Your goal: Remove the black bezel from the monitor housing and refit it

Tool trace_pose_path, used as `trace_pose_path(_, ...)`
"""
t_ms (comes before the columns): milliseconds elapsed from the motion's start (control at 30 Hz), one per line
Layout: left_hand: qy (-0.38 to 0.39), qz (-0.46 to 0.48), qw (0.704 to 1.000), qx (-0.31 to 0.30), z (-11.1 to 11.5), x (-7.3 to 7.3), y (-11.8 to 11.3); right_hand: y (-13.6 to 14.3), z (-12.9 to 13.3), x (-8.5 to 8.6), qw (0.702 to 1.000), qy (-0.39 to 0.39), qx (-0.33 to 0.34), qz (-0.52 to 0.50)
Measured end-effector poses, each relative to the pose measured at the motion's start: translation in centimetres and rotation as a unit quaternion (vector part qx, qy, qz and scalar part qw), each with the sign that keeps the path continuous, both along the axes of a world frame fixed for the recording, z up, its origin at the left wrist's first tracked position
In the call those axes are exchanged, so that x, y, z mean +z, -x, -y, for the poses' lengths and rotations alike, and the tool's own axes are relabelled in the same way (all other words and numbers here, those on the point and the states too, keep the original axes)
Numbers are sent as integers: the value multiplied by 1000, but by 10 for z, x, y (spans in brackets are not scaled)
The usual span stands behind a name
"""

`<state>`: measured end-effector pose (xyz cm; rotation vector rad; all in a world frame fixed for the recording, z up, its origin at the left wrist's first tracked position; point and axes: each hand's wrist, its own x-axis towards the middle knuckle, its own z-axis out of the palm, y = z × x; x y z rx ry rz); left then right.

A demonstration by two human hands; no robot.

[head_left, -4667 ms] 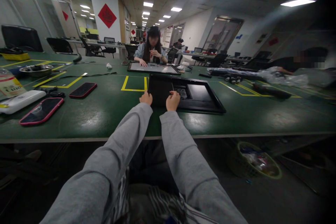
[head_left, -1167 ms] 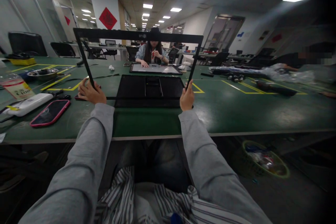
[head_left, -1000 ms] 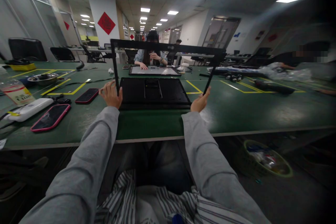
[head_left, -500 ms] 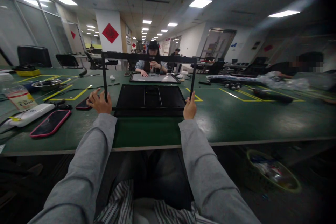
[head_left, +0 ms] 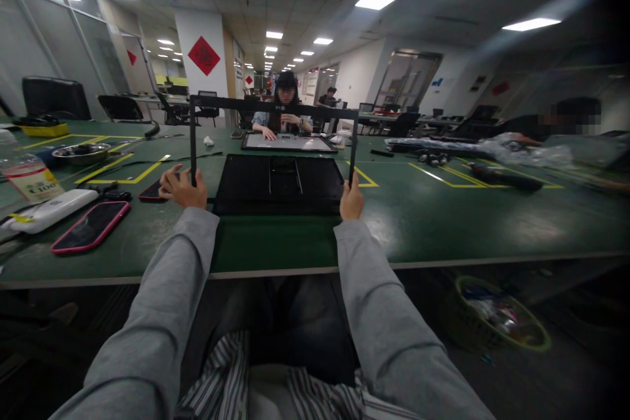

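A thin black monitor bezel frame (head_left: 236, 104) stands upright in front of me, with a small light logo on its top bar. My left hand (head_left: 184, 188) grips its left side low down, and my right hand (head_left: 351, 198) is closed round the lower right side. Behind the bezel, a black monitor back cover (head_left: 246, 185) lies on the green table (head_left: 275, 243), with a raised bracket-like part at its middle. The bezel's bottom bar is hard to tell from the dark cover.
To the left are a pink-edged phone (head_left: 91, 228), a white power bank (head_left: 62, 210), a labelled bottle (head_left: 32, 180) and a metal bowl (head_left: 81, 153). Across the table a person (head_left: 285, 111) works over a flat panel (head_left: 290, 143). A basket (head_left: 499, 321) stands below the table's right side.
The bezel's right side has swung slightly left, with my right hand following it. Its bottom bar has dropped against the cover's dark surface. My view has shifted slightly.
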<state>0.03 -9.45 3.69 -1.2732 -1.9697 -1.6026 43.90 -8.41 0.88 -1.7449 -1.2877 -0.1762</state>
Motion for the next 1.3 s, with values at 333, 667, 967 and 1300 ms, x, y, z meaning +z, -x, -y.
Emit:
trace_pose_path(333, 50, -90, 991, -87, 8, 0, -33, -22, 16, 7, 990, -81, -102, -50)
trace_pose_path(667, 144, -93, 981, -86, -9, -16, -19, -25, -1, -8, 998, 31, -53, -23)
trace_pose_path(967, 203, -98, 972, -69, -20, -30, -15, -27, -8, -14, 990, 128, -52, -10)
trace_pose_path(1300, 204, -86, 973, -63, -25, -30, -11, -25, -15, -15, 993, 96, -59, -38)
